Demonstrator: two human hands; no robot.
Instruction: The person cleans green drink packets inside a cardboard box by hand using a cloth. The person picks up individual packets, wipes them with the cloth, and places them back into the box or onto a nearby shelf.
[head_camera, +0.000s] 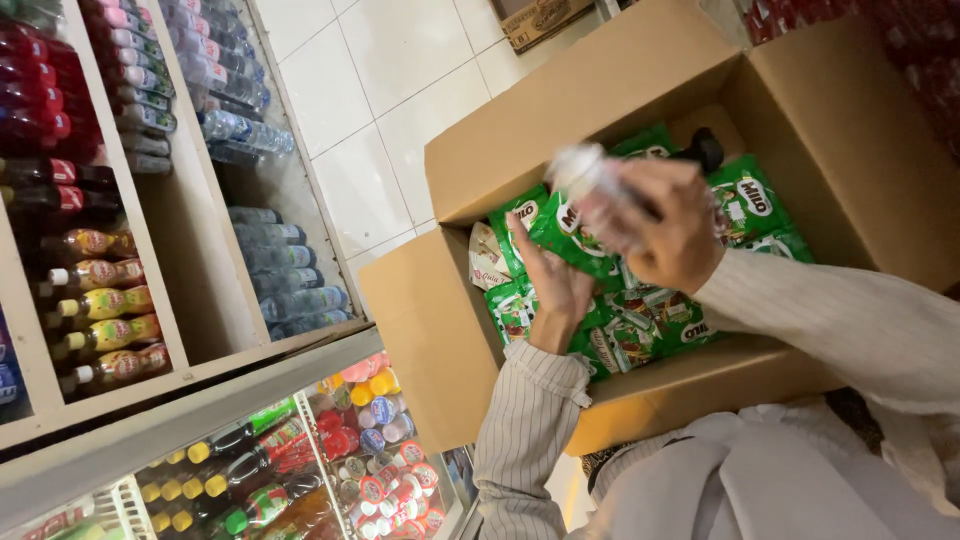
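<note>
A brown cardboard box (470, 340) stands open in front of me, filled with green drink-powder sachets (640, 330). My left hand (550, 285) reaches down into the box and closes on a green sachet (565, 235) near its left side. My right hand (675, 225) hovers above the box, wrapped around a small clear bottle with a white cap (590, 180); the bottle is blurred. A dark object (705, 148) lies at the far end of the box, partly hidden. Both arms wear striped beige sleeves.
Wooden shelves (200, 260) at left hold rows of bottled drinks and water bottles (285, 275). A glass-fronted cooler (300, 470) below holds more bottles and cans. White floor tiles (380, 90) lie beyond the box; another carton (540, 20) sits at the top.
</note>
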